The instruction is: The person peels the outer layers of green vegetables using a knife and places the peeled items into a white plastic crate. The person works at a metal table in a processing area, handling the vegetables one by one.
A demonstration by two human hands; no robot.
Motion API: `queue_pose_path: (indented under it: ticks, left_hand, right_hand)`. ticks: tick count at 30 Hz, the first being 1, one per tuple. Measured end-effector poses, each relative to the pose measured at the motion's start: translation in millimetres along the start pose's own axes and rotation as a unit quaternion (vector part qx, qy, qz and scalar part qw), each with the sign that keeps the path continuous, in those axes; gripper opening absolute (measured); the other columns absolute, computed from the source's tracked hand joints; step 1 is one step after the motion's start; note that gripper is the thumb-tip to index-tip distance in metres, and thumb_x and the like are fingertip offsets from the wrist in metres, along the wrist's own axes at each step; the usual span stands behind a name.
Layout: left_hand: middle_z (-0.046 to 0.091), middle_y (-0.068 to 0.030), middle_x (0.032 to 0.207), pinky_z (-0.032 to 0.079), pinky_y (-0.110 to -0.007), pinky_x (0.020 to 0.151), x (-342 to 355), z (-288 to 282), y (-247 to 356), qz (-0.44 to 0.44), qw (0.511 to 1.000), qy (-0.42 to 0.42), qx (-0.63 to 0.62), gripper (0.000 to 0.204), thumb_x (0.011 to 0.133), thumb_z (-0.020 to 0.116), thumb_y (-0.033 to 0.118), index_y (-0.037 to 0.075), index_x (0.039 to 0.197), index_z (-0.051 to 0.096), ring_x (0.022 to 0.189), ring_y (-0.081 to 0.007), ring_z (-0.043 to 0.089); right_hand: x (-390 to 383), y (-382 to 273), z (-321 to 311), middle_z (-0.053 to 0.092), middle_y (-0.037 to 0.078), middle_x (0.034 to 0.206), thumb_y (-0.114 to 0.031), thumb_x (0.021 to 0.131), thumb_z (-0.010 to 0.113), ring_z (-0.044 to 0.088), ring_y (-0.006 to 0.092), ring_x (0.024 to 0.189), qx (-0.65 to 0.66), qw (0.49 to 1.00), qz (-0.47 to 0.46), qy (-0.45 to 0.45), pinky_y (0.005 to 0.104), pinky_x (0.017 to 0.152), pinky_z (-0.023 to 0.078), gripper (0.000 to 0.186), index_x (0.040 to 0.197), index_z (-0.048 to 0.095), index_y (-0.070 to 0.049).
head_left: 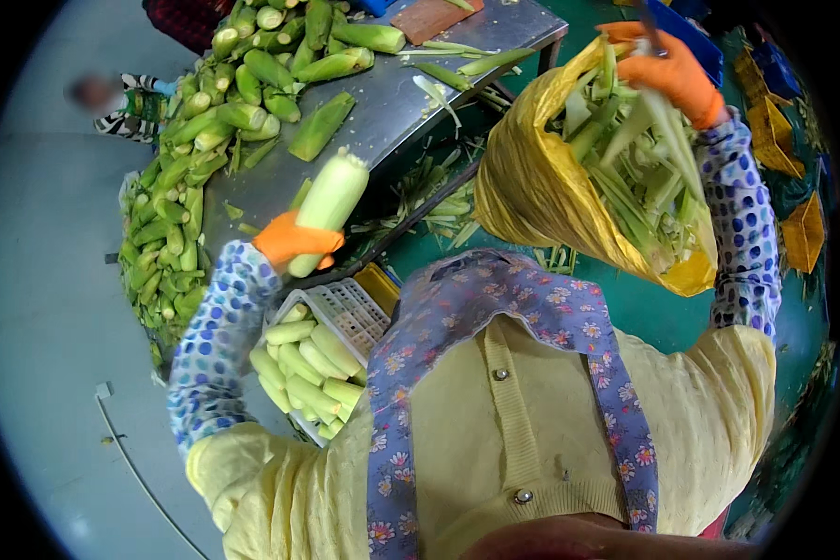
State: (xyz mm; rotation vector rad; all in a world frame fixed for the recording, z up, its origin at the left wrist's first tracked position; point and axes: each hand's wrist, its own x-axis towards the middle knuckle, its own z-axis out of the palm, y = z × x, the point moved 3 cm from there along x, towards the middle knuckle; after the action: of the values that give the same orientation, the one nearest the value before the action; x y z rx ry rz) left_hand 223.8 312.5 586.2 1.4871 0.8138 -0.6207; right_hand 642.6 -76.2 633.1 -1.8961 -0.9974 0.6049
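The left hand (299,243) grips a pale stripped corn ear (333,196), tilted at the near edge of the metal table (387,98) — white basket (355,310) nearer the body. Husk-strewn green floor (635,303) opens between table and yellow sack (523,168); by the sack's rim, the right hand (677,77) curls round a dark tool (651,28).

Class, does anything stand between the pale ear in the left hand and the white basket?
In the picture, a dark bar runs between the left hand, gripping the pale ear, and the white basket; whether it blocks the way is unclear.
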Motion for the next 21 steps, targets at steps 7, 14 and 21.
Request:
queue_pose_path:
  ticks: [7, 14, 21]
  left_hand:
    - [0.068, -0.0076, 0.113, 0.050, -0.033, 0.091, 32, 19, -52, 0.180, 0.968, 0.036, -0.173, 0.057, 0.077, 0.089, 0.021, 0.001, 0.126, 0.066, 0.100, -0.0179, 0.065]
    - [0.073, -0.0200, 0.112, 0.054, -0.041, 0.088, 41, -11, -237, -0.083, 0.901, 0.423, -0.058, 0.082, 0.069, 0.090, 0.051, -0.006, 0.123, 0.066, 0.103, -0.0321, 0.070]
    - [0.068, -0.0292, 0.125, 0.051, -0.042, 0.101, -95, -20, -407, -0.167, 0.796, 0.580, -0.048, 0.098, 0.069, 0.088, 0.058, -0.011, 0.133, 0.057, 0.117, -0.0394, 0.066]
  right_hand:
    - [-5, 76, -49, 0.068, 0.009, 0.131, -0.031, 0.090, 0.079, 0.065, 0.0221, 0.116, -0.259, 0.929, 0.021, 0.264, 0.0360, 0.100, 0.051, 0.057, 0.140, 0.062, -0.007]
    - [-8, 14, 102, 0.067, 0.011, 0.134, -0.005, 0.076, 0.084, 0.066, 0.0256, 0.114, -0.210, 0.975, -0.039, -0.060, 0.0352, 0.091, 0.054, 0.066, 0.138, 0.063, -0.010]
    - [-19, -55, 208, 0.069, 0.011, 0.105, -0.010, 0.074, 0.085, 0.069, 0.0269, 0.090, -0.249, 0.905, 0.032, -0.345, 0.0369, 0.077, 0.054, 0.038, 0.109, 0.073, -0.006]
